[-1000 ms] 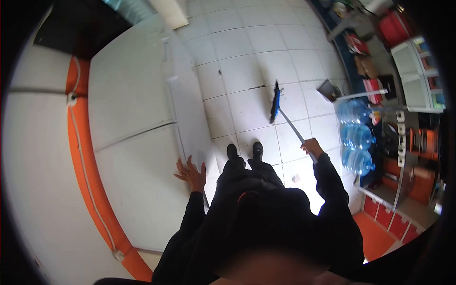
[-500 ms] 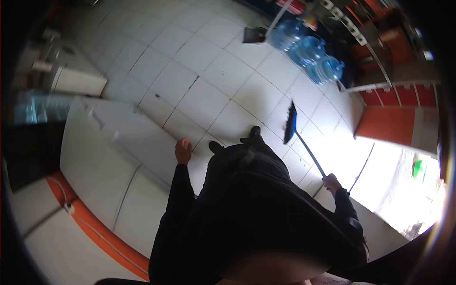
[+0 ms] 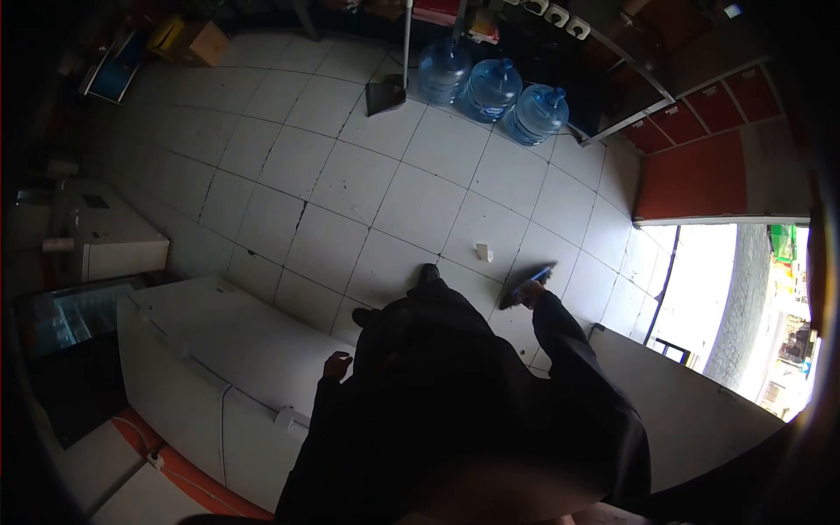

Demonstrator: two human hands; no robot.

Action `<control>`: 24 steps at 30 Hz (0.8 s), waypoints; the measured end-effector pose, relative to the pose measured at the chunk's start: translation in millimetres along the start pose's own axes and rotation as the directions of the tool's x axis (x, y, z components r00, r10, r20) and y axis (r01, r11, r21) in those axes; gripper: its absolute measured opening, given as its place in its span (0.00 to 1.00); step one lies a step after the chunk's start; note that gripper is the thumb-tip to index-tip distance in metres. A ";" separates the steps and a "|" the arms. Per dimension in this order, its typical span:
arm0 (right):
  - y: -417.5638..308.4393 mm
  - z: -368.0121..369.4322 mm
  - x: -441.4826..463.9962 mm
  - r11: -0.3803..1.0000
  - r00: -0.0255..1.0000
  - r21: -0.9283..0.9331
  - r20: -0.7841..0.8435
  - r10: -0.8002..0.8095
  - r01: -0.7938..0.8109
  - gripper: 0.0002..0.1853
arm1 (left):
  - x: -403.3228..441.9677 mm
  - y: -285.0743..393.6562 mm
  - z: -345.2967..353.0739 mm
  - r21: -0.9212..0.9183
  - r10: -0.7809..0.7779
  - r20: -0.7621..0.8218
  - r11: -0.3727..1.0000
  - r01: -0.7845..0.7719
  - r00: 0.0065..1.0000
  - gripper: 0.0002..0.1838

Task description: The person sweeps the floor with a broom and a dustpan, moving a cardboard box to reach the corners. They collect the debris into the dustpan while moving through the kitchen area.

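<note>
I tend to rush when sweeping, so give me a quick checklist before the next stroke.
1. Right hand holding the broom: ok, though the handle is hidden.
2. Left hand free: ok, nothing visible in it.
3. Bristles pressed on the floor: cannot tell.
4. Pale scrap at the bristles: not ok, it lies apart from them.
5. Dustpan beside the scrap: not ok, it is near the water bottles.
</note>
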State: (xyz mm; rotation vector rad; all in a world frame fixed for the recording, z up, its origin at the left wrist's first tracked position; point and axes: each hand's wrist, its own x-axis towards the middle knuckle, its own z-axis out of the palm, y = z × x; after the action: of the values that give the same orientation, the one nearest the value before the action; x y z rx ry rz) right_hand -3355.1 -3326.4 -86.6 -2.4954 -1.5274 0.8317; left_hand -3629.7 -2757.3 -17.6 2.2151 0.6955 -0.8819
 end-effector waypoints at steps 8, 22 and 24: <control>-4.3 -171.5 157.7 0.999 0.975 -0.003 0.220 -0.041 0.042 0.12 | 5.6 65.3 -13.2 -0.262 0.016 -0.212 0.962 -0.073 0.977 0.13; -40.2 -136.1 268.8 0.667 0.948 0.696 -0.314 -0.053 0.268 0.05 | -28.4 58.3 11.9 -0.329 -0.156 -0.189 0.940 0.088 0.969 0.16; -46.6 -149.9 219.2 0.802 0.959 0.539 -0.242 -0.144 0.257 0.09 | -26.9 48.5 9.3 -0.339 -0.178 -0.154 0.933 0.117 0.972 0.17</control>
State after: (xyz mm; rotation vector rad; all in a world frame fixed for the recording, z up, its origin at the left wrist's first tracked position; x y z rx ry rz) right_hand -3241.3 -3088.5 -30.4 -1.8810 -1.2210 0.8305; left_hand -3618.3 -2801.8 14.7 1.9752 1.0296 -0.5855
